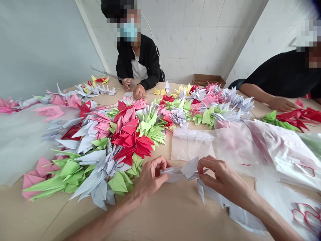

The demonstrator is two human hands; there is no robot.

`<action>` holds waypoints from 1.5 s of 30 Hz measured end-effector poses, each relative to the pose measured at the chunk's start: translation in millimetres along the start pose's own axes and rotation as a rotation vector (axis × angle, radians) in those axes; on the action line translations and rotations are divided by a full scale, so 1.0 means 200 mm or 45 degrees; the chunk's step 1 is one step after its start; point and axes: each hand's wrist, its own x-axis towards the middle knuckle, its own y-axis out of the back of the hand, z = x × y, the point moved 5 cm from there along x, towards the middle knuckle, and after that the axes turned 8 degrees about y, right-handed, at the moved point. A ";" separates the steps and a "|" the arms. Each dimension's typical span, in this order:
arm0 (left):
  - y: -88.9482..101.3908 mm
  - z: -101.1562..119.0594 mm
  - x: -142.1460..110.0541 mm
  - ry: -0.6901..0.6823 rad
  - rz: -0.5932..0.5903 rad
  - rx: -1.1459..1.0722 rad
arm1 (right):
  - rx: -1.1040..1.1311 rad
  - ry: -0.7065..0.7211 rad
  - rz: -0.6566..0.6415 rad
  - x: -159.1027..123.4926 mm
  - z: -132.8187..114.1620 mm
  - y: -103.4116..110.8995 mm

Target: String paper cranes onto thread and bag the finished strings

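Between my two hands is a pale white folded paper crane (pixel 190 168), held over the front of the table. My left hand (pixel 153 174) pinches one end of it between thumb and fingertips. At the other end, my right hand (pixel 217 172) grips it the same way. More pale folded paper (pixel 220 197) hangs or lies below my right hand; whether it joins the crane I cannot tell. Close to my left hand lie red paper cranes (pixel 132 142) and green paper cranes (pixel 121 182) in a large pile.
Heaps of pink, white and green cranes (pixel 85 150) spread left and across the back. Clear plastic bags (pixel 240 144) lie to the right, with red-edged tags (pixel 307 214). Two people sit opposite; one has a hand (pixel 283 103) by red cranes. A cardboard box (pixel 208 80) stands behind.
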 end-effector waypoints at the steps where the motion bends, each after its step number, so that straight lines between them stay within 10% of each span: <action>1: 0.00 0.01 -0.01 -0.011 -0.018 0.027 | 0.009 0.030 0.017 0.00 -0.01 -0.01; 10: -0.08 0.07 -0.07 -0.112 -0.113 0.323 | -0.139 0.670 0.326 -0.03 -0.21 -0.07; 17: -0.08 0.02 -0.08 -0.206 0.164 0.397 | -0.532 0.889 0.436 -0.07 -0.23 -0.12; 29: -0.09 0.00 -0.09 -0.364 0.249 0.461 | -0.436 0.673 0.493 -0.05 -0.22 -0.06; 36: -0.05 0.04 -0.08 -0.298 0.296 0.588 | 0.041 0.165 0.439 -0.01 -0.09 -0.01; 45: -0.01 0.06 -0.06 -0.352 0.454 0.745 | 0.112 -0.021 -0.148 0.00 0.13 -0.11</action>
